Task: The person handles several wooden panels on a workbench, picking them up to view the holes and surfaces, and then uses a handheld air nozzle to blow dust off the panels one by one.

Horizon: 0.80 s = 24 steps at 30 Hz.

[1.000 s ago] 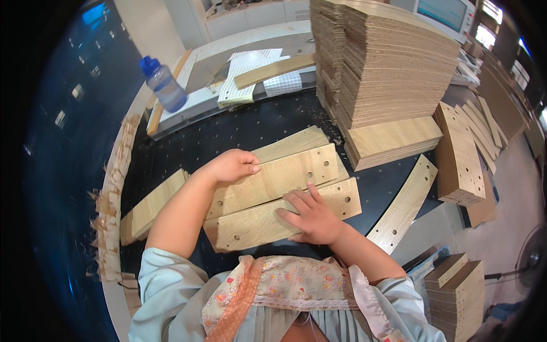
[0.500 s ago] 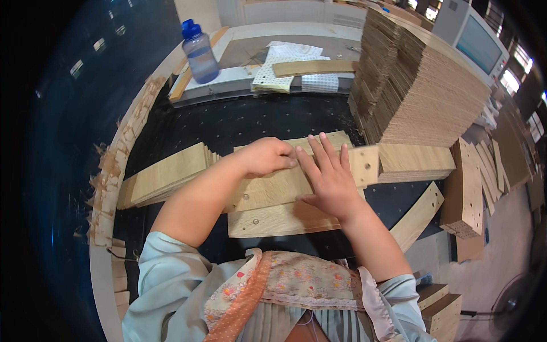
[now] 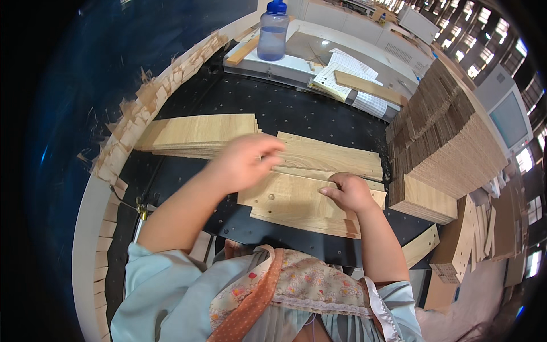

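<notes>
Several pale wood-look boards with drilled holes lie overlapping on the black table in front of me. My right hand point(image 3: 350, 192) is closed on the far edge of the middle board point(image 3: 290, 194), thumb on its top face. Below it, a nearer board point(image 3: 307, 222) sticks out toward me. A farther board point(image 3: 330, 157) lies beyond my hands. My left hand point(image 3: 242, 162), slightly blurred, hovers over the left part of the boards. Its thumb and forefinger are apart, with nothing visible between them. Left of it lies a stack of similar boards point(image 3: 196, 128).
A tall stack of brown panels point(image 3: 450, 122) stands at the right, with more boards point(image 3: 424, 196) below it. One loose board point(image 3: 421, 245) lies near the right edge. At the back are a blue-capped water bottle point(image 3: 273, 37), paper sheets point(image 3: 342, 71) and a wooden strip point(image 3: 370, 87).
My view has turned, shifting the scene. My right hand has gone from lying spread on the board to gripping its far edge. My left hand has lifted off the board.
</notes>
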Each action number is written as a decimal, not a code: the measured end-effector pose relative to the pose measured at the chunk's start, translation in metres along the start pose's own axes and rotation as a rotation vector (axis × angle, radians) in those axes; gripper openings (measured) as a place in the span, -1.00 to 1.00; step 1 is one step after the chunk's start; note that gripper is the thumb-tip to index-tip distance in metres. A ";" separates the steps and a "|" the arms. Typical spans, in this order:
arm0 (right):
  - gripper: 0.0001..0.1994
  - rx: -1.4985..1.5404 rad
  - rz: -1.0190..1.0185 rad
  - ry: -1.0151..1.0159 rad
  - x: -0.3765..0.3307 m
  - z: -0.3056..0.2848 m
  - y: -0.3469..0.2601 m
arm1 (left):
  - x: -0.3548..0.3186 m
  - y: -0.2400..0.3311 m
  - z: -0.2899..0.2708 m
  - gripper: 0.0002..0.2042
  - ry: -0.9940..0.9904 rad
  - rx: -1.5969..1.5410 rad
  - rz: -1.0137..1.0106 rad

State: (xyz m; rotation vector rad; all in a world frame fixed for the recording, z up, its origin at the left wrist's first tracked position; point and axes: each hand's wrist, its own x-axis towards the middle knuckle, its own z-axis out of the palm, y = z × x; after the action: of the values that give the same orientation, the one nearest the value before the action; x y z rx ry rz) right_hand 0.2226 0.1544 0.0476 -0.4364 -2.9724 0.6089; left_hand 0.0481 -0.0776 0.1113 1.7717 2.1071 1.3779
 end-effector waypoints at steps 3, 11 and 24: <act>-0.54 -0.001 0.129 -0.084 0.001 0.003 0.014 | -0.068 -0.010 -0.053 -0.93 0.404 0.027 -0.155; -0.55 0.112 0.252 -0.126 0.005 0.014 0.028 | -0.295 -0.076 -0.059 -0.83 1.078 0.471 -0.471; -0.65 0.230 0.340 -0.064 -0.001 0.011 0.030 | -0.321 -0.153 -0.045 -0.61 0.656 0.725 -0.712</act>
State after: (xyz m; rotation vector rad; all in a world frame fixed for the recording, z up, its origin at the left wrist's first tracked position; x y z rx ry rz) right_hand 0.2297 0.1767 0.0251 -0.9234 -2.8558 0.9986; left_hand 0.0147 -0.3553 -0.1124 0.4335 3.4030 1.1189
